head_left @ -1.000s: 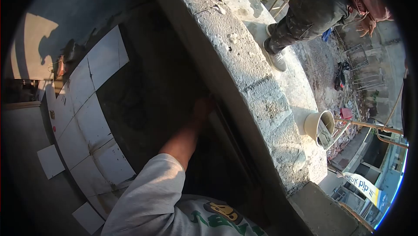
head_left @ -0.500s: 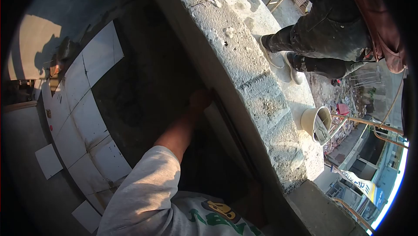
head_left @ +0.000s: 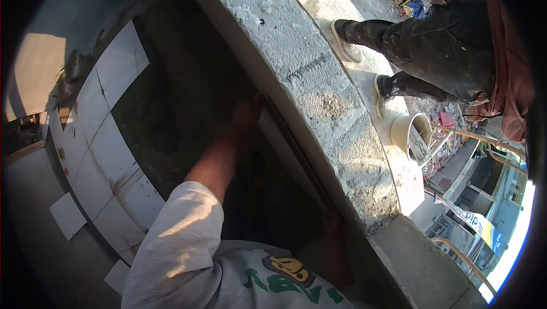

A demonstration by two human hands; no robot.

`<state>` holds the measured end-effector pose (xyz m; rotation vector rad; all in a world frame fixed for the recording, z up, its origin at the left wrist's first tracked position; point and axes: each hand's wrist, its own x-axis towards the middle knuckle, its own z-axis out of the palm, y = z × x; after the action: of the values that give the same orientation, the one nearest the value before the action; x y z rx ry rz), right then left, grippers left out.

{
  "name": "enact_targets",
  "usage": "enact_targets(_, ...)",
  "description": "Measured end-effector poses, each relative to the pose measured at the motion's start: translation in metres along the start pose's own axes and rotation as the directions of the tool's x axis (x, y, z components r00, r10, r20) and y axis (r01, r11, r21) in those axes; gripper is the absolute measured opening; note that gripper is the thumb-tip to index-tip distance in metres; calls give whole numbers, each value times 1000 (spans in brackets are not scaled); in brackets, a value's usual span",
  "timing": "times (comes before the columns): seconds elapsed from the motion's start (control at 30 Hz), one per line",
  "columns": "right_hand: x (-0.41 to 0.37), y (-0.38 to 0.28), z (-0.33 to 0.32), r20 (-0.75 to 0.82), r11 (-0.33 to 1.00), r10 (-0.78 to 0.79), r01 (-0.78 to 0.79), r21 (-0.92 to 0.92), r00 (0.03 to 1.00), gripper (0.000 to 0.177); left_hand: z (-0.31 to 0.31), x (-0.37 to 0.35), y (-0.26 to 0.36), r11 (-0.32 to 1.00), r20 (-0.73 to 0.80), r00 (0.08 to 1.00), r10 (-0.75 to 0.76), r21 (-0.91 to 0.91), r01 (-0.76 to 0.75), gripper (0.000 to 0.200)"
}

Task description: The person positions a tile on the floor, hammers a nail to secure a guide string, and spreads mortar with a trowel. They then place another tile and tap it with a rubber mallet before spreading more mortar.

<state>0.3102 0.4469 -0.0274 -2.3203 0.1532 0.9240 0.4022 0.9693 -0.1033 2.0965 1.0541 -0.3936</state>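
Note:
In deep shade beneath the wall's edge, a long straight bar [head_left: 297,158] with a pale face and a dark line along it lies close against the wall. My left hand [head_left: 248,114], at the end of my outstretched arm, is closed around its far end. Near the bar's other end is my right hand [head_left: 334,229], its fingers curled against it and dim in the shadow. The bar's exact kind is hard to make out. Below my left arm spreads a dark grey floor surface, bordered by white tiles [head_left: 105,138].
A rough concrete ledge [head_left: 319,104] runs diagonally. On it stand another person's legs in dark trousers [head_left: 439,41] and a pale bucket [head_left: 401,132] with something grey inside. Rusty scaffold pipes [head_left: 484,141] lie beyond the ledge. A loose white tile [head_left: 68,216] is at left.
My view has shifted slightly, and both hands and the bar appear further up and left. My right hand shows more clearly. The other person's feet are further apart.

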Motion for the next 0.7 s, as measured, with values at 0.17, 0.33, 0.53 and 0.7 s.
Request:
enact_targets(0.17,8,13,28,-99,989,-78,65,-131,992,23,-20,-26,7,968,47,997,53,-249,-40,63)
enact_targets(0.33,16,33,24,110,285,404,-239,928,908,21,-7,-25,16,943,-58,973,222,-241,-230,49)
enact_targets(0.53,16,37,8,125,569,292,-278,774,948,21,-45,-44,32,966,33,987,158,-211,-148,46)
enact_targets(0.7,8,-59,14,76,419,576,-375,827,814,39,-32,-38,23,968,47,987,155,-207,-142,49)
